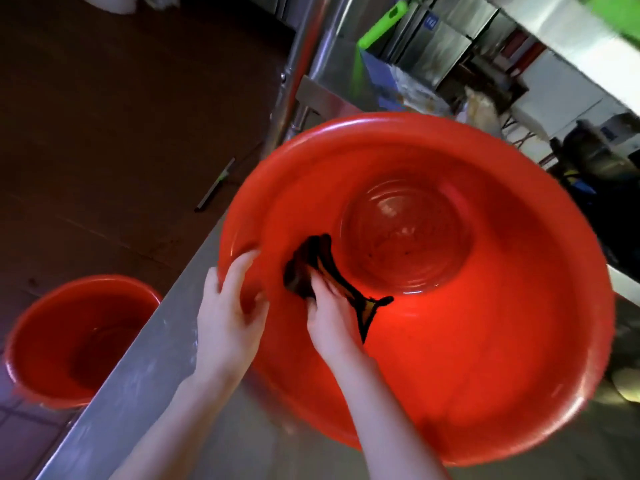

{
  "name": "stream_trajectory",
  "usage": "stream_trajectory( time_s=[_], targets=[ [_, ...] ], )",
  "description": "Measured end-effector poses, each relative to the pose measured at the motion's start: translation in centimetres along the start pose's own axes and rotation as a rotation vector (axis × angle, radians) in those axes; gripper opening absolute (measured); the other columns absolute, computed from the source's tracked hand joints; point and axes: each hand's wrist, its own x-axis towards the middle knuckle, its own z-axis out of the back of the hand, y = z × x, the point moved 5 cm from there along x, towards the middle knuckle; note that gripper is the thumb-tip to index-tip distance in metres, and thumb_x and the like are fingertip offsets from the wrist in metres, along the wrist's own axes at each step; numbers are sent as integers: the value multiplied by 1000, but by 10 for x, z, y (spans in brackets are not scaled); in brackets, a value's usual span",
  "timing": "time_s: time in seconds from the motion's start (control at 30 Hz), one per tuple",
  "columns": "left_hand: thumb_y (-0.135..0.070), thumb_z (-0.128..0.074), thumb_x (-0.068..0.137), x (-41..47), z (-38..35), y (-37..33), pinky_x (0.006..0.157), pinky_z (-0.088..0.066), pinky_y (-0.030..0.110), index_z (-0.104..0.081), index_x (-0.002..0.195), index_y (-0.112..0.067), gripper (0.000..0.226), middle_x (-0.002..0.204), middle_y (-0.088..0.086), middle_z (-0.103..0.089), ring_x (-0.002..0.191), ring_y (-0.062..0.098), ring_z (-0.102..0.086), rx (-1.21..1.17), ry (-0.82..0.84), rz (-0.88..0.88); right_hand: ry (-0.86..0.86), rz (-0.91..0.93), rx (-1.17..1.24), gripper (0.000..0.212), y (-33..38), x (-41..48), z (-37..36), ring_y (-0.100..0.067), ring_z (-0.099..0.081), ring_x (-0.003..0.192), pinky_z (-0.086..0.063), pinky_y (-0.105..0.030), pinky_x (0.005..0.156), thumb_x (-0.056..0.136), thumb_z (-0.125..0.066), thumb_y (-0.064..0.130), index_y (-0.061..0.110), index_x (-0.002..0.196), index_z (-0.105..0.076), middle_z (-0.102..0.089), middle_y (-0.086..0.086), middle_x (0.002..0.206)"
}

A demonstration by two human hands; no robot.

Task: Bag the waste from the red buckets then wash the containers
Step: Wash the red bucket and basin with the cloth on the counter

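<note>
A large red bucket (pixel 485 341) is tilted toward me over a steel sink, its wet inside and round bottom in plain view. My left hand (pixel 228 313) grips its near-left rim, fingers curled over the edge. Inside the bucket, my right hand (pixel 332 317) holds a dark cloth (pixel 311 268) pressed against the inner wall. A second, smaller red bucket (pixel 52 341) stands on the floor at the lower left, beyond the sink's edge; its inside looks dark.
The steel sink edge (pixel 138 375) runs diagonally from the lower left. A steel post (pixel 298 64) rises behind the bucket. A squeegee-like tool (pixel 214 185) lies on the dark floor. Shelves with boxes and a green board (pixel 377 26) fill the upper right.
</note>
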Motion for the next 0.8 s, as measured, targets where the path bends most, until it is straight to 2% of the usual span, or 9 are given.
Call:
stream_trajectory(
  time_s=[0.1,0.13,0.23,0.3,0.37,0.47,0.53,0.63,0.8],
  targets=[
    [-5,-65,85,18,20,-25,75,-44,27,-37,133,-54,74,107,-10,-41,83,6,-51,68,47,-77,-52,83,84,56,22,-30,17,-20,-44,132,-18,-12,109,87,-51,-4,21,137,-52,-54,-4,139],
    [-5,-65,85,22,25,-31,74,-44,28,-36,133,-55,75,107,-9,-41,80,9,-53,92,66,-90,-56,108,119,56,28,-37,20,-21,-46,131,-18,-12,109,85,-51,-7,20,133,-56,-56,-5,136],
    [-5,-64,86,33,43,-53,73,-47,29,-35,135,-56,76,107,-7,-42,79,12,-57,130,119,-129,-42,154,214,56,42,-42,31,-21,-51,127,-32,-25,110,80,-50,-10,19,128,-61,-61,-6,131],
    [-5,-65,85,44,53,-72,72,-44,25,-35,136,-55,78,104,-6,-42,78,11,-54,183,130,-178,-36,156,276,56,49,-37,42,-21,-54,123,-38,-22,103,80,-50,-10,20,127,-61,-63,-6,128],
    [-2,-65,82,56,63,-94,64,-39,17,-37,137,-51,79,97,-6,-40,71,7,-50,248,120,-230,-28,130,369,51,55,-29,55,-23,-59,115,-42,-22,92,83,-50,-7,19,125,-62,-68,-9,120],
    [1,-63,82,75,74,-126,56,-35,13,-41,138,-45,76,94,-3,-38,66,4,-46,330,127,-317,-114,107,483,40,57,-19,75,-24,-62,105,-42,-24,79,85,-52,2,16,121,-63,-70,-11,111],
    [1,-62,85,86,80,-145,55,-34,11,-42,139,-41,72,95,-2,-37,68,3,-45,393,134,-383,-157,70,558,37,51,-13,86,-23,-61,106,-41,-22,78,87,-53,4,16,121,-62,-70,-10,111],
    [1,-61,87,96,81,-166,50,-35,8,-41,143,-37,71,95,-2,-36,62,3,-45,501,162,-454,-154,-14,630,38,32,-3,97,-25,-59,113,-41,-24,86,92,-52,2,16,126,-59,-67,-8,118],
    [0,-63,86,101,70,-183,47,-52,25,-39,144,-35,72,97,-1,-35,56,8,-48,597,171,-439,-239,-59,615,40,-7,14,125,-26,-59,116,-35,-16,83,90,-54,-1,13,128,-58,-65,-10,123]
  ],
)
